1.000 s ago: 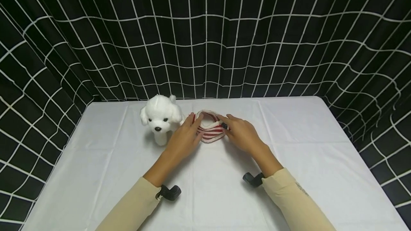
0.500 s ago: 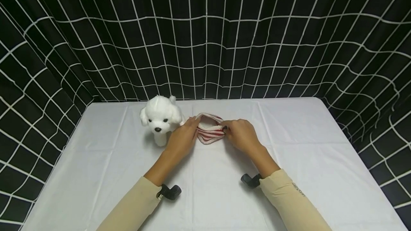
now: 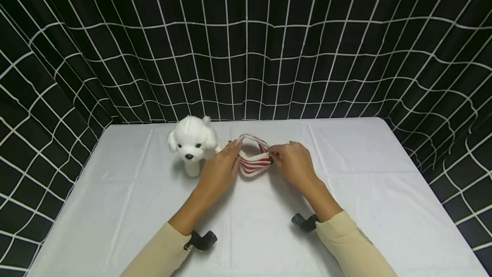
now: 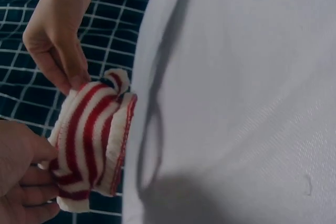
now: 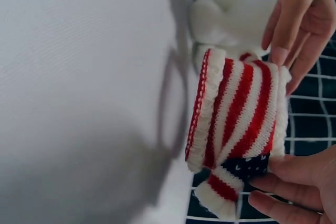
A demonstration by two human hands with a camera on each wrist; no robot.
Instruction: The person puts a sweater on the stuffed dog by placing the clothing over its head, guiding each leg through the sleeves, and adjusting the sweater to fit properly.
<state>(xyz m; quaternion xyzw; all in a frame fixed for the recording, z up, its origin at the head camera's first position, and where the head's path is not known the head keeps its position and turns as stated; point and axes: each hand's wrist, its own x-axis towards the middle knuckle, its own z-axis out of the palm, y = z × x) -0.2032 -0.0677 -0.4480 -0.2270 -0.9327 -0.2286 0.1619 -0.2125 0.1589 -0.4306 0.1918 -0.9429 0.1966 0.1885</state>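
Observation:
A small knitted sweater (image 3: pixel 255 166) with red and white stripes stands with its round opening facing up, between the two hands. The right wrist view shows a navy patch with white flecks on the sweater (image 5: pixel 244 98). My left hand (image 3: pixel 220 166) pinches its left rim between thumb and fingers. At the opposite side, my right hand (image 3: pixel 295 163) grips the rim near the navy patch. In the left wrist view a short sleeve juts from the sweater (image 4: pixel 86 135). Just left of my left hand stands a white plush dog (image 3: pixel 193 140), facing forward; the left hand covers part of its body.
A white cloth covers the table (image 3: pixel 261 234). A black curtain with white grid lines (image 3: pixel 246 46) hangs behind the table and along both sides. Black curved wrist devices (image 3: pixel 203 240) sit at the cuffs of the beige sleeves.
The right fingers have gone from lying along the sweater's side to pinching its rim. The sweater's opening has changed shape, and it has shifted slightly toward me. The plush dog has not moved.

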